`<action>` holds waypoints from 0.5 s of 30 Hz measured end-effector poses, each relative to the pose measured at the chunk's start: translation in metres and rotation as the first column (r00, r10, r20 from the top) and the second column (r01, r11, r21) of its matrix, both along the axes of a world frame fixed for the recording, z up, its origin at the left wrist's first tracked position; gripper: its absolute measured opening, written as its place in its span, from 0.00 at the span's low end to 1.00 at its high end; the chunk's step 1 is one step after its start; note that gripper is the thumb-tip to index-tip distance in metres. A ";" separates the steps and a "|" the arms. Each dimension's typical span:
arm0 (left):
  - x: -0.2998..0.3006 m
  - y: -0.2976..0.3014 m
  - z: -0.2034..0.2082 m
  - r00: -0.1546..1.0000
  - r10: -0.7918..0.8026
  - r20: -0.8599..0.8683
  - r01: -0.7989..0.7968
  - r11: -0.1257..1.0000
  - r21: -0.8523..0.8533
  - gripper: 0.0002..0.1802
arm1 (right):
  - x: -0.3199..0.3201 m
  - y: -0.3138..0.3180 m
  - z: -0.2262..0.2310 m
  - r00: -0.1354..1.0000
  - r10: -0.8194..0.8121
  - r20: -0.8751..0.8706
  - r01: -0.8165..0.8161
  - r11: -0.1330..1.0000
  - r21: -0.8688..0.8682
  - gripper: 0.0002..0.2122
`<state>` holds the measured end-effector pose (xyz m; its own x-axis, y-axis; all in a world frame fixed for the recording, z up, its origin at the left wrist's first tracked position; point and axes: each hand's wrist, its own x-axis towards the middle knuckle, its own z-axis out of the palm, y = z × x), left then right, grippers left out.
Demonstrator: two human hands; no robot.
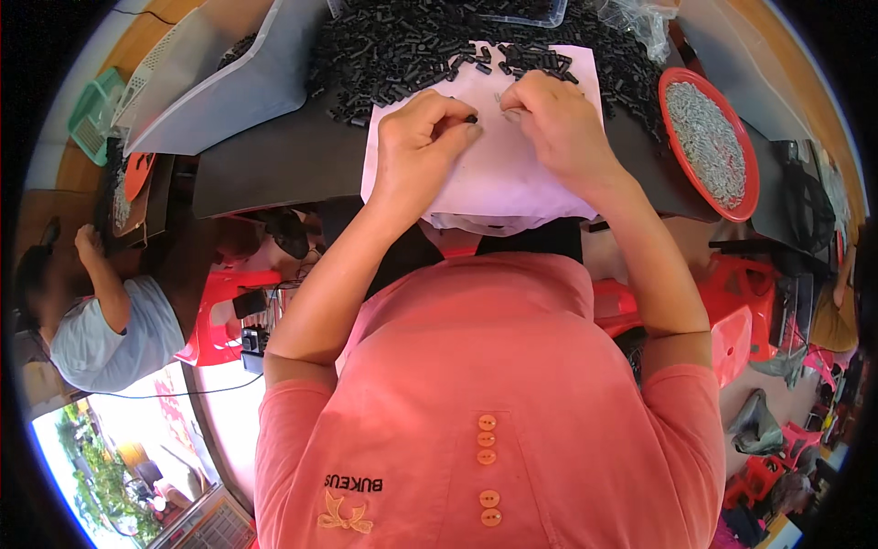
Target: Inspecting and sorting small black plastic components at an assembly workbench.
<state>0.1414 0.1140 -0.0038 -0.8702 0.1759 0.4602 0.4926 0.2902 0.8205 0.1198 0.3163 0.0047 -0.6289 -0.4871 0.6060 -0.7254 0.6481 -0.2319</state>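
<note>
My left hand pinched a small black tubular piece between thumb and forefinger, above the pale sheet; probably light, stiff, slightly slick; best held by its sides; my right hand was curled nearby, tips close together, whether gripping anything I could not tell; my grip hid most of the piece; silvery parts in the red basin were too small to identify.
</note>
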 end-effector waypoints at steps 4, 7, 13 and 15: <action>-0.005 0.003 -0.002 0.999 0.024 0.044 -0.025 1.000 0.009 0.07 | -0.002 -0.019 -0.007 0.988 0.096 0.123 -0.070 0.977 -0.200 0.05; -0.007 0.002 -0.005 0.999 0.036 0.039 -0.037 0.999 0.026 0.07 | -0.002 -0.024 -0.007 0.979 0.111 0.170 -0.064 0.963 -0.262 0.05; -0.005 0.002 -0.002 0.991 0.053 0.119 -0.062 0.995 0.073 0.06 | 0.002 -0.028 -0.003 0.913 0.185 0.365 -0.024 0.915 -0.402 0.04; -0.006 0.000 -0.004 0.989 0.054 0.138 -0.065 0.995 0.074 0.06 | 0.002 -0.029 -0.004 0.878 0.202 0.434 0.012 0.897 -0.441 0.04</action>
<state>0.1358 0.1144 -0.0078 -0.9334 0.0897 0.3474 0.3587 0.2478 0.9000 0.1220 0.2874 0.0002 -0.8480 -0.3264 0.4176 -0.5180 0.3438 -0.7833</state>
